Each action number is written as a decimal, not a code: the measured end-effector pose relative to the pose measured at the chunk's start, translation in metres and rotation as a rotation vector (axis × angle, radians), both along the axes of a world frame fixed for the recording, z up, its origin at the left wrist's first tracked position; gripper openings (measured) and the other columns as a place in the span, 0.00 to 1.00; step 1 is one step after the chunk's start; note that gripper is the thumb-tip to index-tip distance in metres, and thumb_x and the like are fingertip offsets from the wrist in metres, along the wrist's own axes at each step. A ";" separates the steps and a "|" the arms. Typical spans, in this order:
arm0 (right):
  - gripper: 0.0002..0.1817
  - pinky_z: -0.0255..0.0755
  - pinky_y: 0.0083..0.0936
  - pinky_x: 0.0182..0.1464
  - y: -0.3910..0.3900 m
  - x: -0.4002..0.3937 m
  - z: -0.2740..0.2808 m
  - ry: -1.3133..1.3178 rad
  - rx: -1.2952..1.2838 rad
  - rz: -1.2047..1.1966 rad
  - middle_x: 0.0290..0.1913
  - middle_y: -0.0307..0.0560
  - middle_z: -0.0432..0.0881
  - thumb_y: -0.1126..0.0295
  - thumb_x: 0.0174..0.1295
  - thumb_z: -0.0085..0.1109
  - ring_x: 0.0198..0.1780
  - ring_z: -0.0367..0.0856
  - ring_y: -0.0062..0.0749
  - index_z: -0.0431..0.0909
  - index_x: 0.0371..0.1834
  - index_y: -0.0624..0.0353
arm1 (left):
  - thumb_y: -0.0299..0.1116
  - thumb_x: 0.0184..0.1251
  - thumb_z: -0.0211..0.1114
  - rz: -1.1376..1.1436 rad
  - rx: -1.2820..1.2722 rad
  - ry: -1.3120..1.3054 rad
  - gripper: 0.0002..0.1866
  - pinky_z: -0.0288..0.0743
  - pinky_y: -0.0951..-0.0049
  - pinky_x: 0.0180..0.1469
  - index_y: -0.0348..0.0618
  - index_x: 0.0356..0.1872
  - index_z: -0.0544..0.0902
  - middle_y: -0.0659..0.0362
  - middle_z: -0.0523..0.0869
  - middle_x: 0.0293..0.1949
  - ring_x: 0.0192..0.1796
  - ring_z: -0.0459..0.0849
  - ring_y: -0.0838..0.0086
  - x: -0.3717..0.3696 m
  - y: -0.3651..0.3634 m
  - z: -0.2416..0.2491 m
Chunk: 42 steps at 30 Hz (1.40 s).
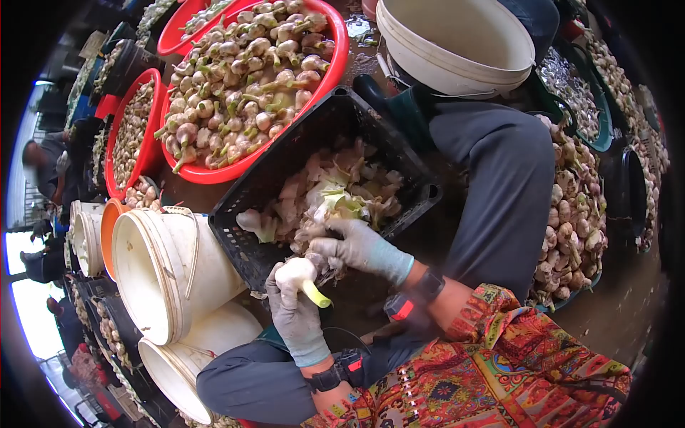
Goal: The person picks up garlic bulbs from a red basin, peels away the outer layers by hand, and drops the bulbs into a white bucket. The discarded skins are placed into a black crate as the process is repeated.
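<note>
— Two gloved hands, what are they on?

— Left hand (296, 314) is clamped round a peeled garlic bulb (296, 272), its cut green stalk sticking out to the side. Right hand (353, 246) has its fingers pinched together on papery skins at the edge of the black crate (285, 153), which lies tilted and full of peelings (335, 192). The bulb sits just in front of the crate, above the person's lap.

— Any writing or labels?

— None I can read. Both wrists carry dark bands with a red patch, no legible text.

— And the surroundings?

— Wet, dark floor (628, 314), crowded. A red basin (325, 71) heaped with unpeeled garlic stands behind the crate, white buckets (164, 271) to the left, more garlic piled at the right (571, 221). Another person sits far left, by bright daylight.
</note>
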State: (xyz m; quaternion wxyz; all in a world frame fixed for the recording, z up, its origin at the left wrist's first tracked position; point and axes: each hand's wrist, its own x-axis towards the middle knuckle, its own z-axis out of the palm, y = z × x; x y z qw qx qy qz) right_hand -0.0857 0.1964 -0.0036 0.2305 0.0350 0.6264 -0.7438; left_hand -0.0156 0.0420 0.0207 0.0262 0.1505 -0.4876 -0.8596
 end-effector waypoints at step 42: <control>0.12 0.67 0.28 0.32 -0.014 -0.002 -0.035 0.262 0.495 0.045 0.25 0.49 0.79 0.66 0.60 0.60 0.28 0.72 0.26 0.77 0.31 0.67 | 0.42 0.68 0.54 0.239 0.560 0.125 0.25 0.75 0.63 0.42 0.39 0.62 0.71 0.39 0.76 0.54 0.44 0.77 0.58 0.016 -0.037 -0.002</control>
